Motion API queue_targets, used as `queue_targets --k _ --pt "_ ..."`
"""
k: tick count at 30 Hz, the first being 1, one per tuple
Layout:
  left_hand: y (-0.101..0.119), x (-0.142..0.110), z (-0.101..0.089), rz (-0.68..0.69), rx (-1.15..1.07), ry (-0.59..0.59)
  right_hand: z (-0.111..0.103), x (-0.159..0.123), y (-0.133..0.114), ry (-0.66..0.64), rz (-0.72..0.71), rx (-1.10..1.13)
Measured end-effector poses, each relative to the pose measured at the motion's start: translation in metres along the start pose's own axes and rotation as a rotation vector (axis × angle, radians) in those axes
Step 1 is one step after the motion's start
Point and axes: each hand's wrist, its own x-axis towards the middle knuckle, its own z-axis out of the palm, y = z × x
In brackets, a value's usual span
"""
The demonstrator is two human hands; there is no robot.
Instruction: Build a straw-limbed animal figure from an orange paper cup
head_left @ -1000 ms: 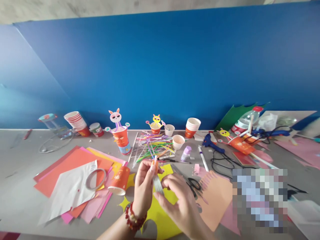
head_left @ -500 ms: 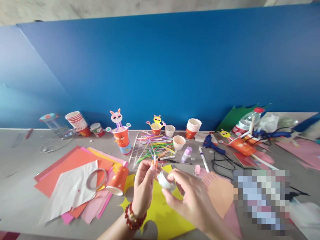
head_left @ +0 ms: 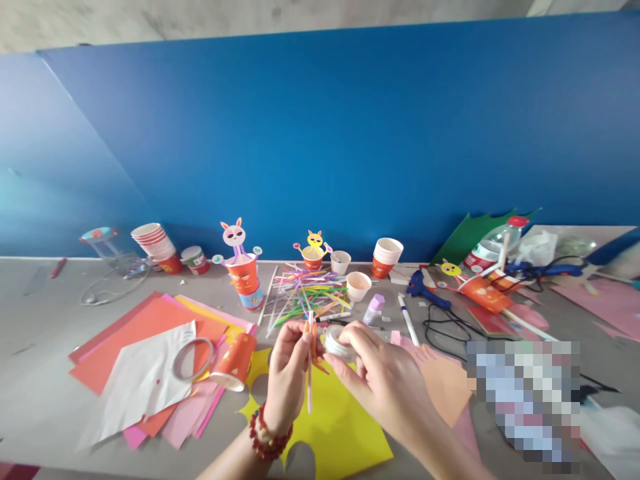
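My left hand, with red beads at the wrist, pinches thin pale straws upright together with some slim orange strips. Just to the right, my right hand grips a roll of clear tape between thumb and fingers. The roll is close beside the orange strips; whether tape joins the two is too fine to tell. Under both hands lies a yellow sheet with round cut-outs. A pile of coloured straws is spread beyond my fingers.
Left are stacked coloured papers, a grey tape ring and a tipped red cup. Decorated animal-face cups stand behind. Right are a glue stick, a blue glue gun with its black cable and a plastic bottle.
My right hand has turned the tape roll, moving it slightly right and up. More of the straws and orange strips now shows beneath my left fingers, which have barely moved.
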Motion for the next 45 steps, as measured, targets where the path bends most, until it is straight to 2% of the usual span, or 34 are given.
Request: queue_targets --k 17,30,36,42,45 --pt "0.002 0.001 -0.001 -0.057 -0.052 0.032 0.005 0.002 0.003 0.071 0.014 -0.045" --pt "0.003 0.0 -0.003 -0.133 -0.091 -0.003 0.009 0.003 0.006 0.078 0.026 -0.021" --pt "0.007 -0.001 0.001 -0.12 -0.122 -0.03 0.011 0.003 0.007 0.078 0.026 -0.023" --pt "0.006 0.001 -0.001 -0.129 -0.093 0.025 0.011 0.001 0.007 0.074 0.024 -0.008" --pt "0.004 0.002 -0.003 -0.129 -0.123 0.017 0.013 0.001 0.007 0.076 0.026 -0.009"
